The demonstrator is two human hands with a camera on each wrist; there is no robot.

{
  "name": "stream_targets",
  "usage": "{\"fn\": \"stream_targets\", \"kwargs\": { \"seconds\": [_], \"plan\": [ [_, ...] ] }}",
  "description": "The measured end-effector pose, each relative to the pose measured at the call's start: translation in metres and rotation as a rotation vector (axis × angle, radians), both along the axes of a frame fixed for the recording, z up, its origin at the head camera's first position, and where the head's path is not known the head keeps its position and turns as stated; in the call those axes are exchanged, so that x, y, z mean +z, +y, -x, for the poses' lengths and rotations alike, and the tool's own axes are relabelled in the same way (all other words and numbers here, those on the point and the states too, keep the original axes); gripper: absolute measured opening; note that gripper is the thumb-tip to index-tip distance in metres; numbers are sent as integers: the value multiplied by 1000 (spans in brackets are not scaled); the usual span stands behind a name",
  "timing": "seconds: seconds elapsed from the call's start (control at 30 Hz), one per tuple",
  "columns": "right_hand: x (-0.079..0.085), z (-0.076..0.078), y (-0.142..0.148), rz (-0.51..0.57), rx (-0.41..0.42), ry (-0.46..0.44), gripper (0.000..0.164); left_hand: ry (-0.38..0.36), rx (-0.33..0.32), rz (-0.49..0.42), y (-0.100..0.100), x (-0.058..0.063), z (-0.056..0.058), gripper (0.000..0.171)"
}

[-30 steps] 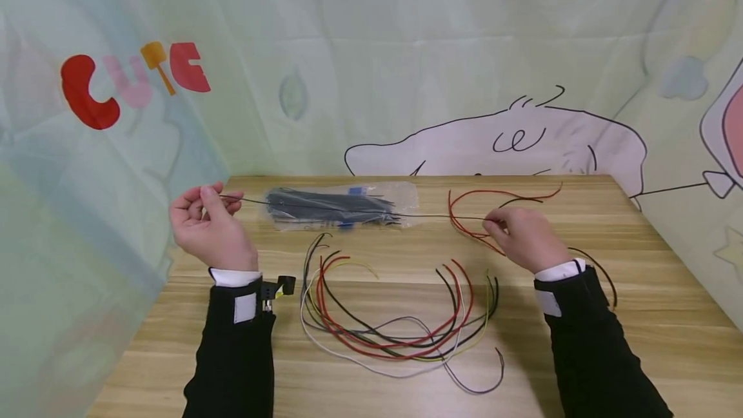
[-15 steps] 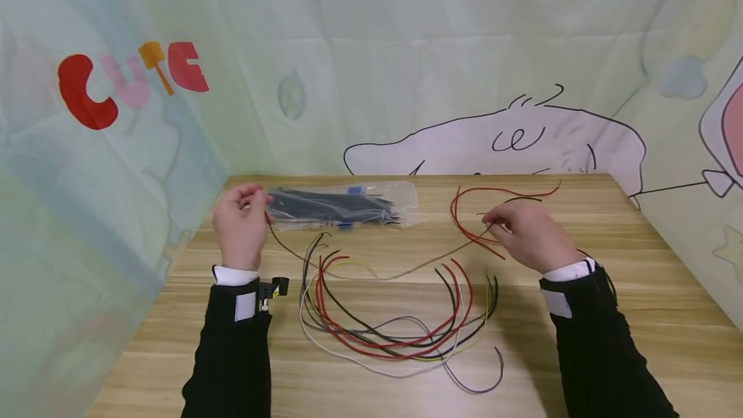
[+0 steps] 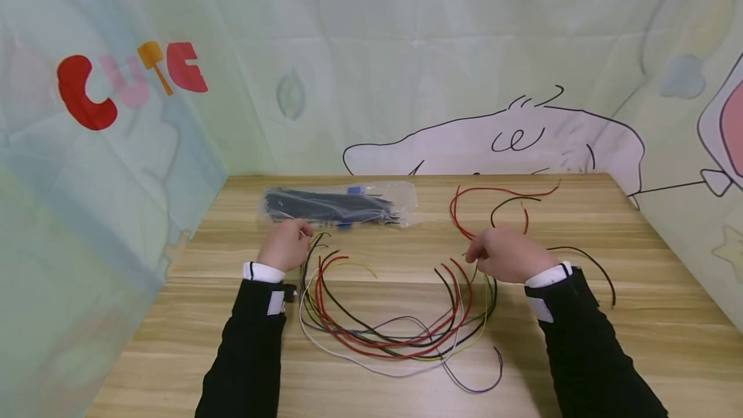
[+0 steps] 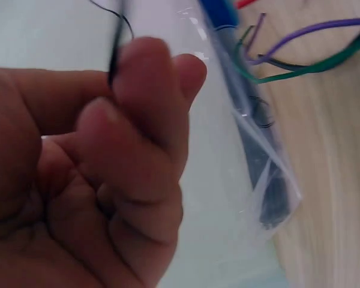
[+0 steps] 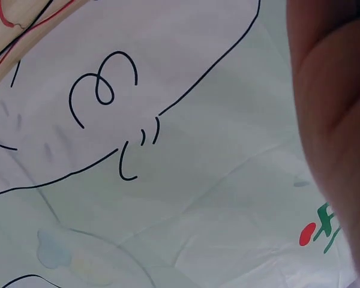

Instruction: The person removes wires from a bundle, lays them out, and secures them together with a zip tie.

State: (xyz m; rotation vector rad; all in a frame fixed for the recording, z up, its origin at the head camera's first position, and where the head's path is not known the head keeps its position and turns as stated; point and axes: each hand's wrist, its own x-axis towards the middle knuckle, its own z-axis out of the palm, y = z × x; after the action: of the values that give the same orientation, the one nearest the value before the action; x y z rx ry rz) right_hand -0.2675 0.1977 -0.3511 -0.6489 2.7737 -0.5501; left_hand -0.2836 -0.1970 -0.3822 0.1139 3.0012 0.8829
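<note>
My left hand [image 3: 286, 245] is at the left ends of a U-shaped bundle of coloured wires [image 3: 400, 358], just in front of the plastic bag. Between its fingertips, the left wrist view shows a thin dark wire [image 4: 115, 54]. On the other side, my right hand [image 3: 504, 254] hovers by the bundle's right ends, thumb and forefinger pinching the far end of that same wire. The wire's middle sags into the bundle, hard to pick out there. Red, black, yellow, white and purple strands make up the bundle. Only the edge of the right hand shows in its wrist view.
A clear plastic bag [image 3: 331, 205] of thin black strips lies at the back left. Loose red wires [image 3: 455, 208] lie at the back right, with a black wire [image 3: 598, 268] beside the right wrist. A printed cloth backdrop [image 3: 371, 82] stands behind the table.
The dark wire, stretched straight above the table a second ago, has gone slack and come down onto the bundle. My left hand moved right and nearer; my right hand lowered slightly.
</note>
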Motion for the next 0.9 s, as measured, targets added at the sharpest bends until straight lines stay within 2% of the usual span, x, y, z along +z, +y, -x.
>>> {"fn": "stream_targets", "kwargs": {
  "seconds": [0.17, 0.4, 0.57, 0.63, 0.8, 0.9],
  "plan": [
    [-6, 3, 1, -52, -23, -16, 14, 39, -48, 78, 0, -10, 4, 13],
    [-23, 11, 2, -54, -30, -23, 12, 32, -102, 81, -2, -14, 5, 16],
    [-32, 15, 3, -63, -46, -33, 25, 12, -142, 91, -5, -16, 6, 13],
    [-33, 16, 4, -67, -58, -39, 26, 8, -159, 94, -6, -16, 7, 17],
    [-35, 20, 8, -64, -117, -50, 17, -18, -162, 66, -7, -15, 6, 42],
    [-37, 24, 12, -43, -175, -9, 19, -10, -149, 54, -5, -16, 5, 41]
  ]
}}
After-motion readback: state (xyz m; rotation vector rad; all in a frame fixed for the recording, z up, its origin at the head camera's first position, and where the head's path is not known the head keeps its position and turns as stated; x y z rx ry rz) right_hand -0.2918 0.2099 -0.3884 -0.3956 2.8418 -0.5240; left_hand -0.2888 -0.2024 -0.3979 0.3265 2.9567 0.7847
